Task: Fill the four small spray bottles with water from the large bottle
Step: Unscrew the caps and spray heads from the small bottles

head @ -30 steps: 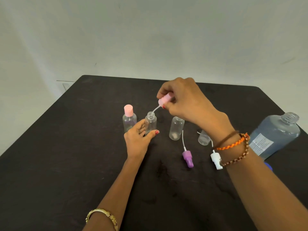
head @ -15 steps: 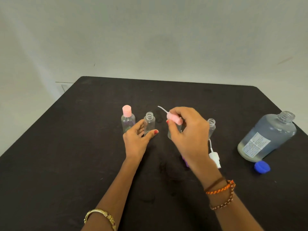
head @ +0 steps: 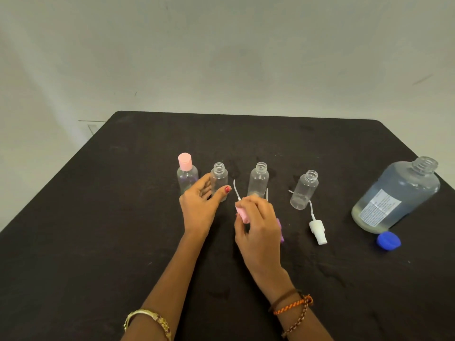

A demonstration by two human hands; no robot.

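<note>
Small clear spray bottles stand in a row on the black table (head: pixel 98 242). The leftmost bottle (head: pixel 187 177) wears a pink cap. The second bottle (head: pixel 219 179) is uncapped, and my left hand (head: pixel 200 205) holds it between thumb and fingers. A third open bottle (head: pixel 258 179) and a fourth open bottle (head: pixel 304 190) stand to the right. My right hand (head: pixel 258 225) pinches a pink spray head (head: pixel 242 214) low over the table, its tube pointing up. The large bottle (head: pixel 396 195) stands uncapped at the far right, partly filled with water.
A white spray head (head: pixel 318 230) lies in front of the fourth bottle. A purple spray head (head: pixel 280 230) lies mostly hidden behind my right hand. The blue cap (head: pixel 388 240) rests beside the large bottle. A pale wall rises behind the table.
My right hand pulled the pink spray head out of the second bottle and brought it down toward the table. My left hand stayed on that bottle.
</note>
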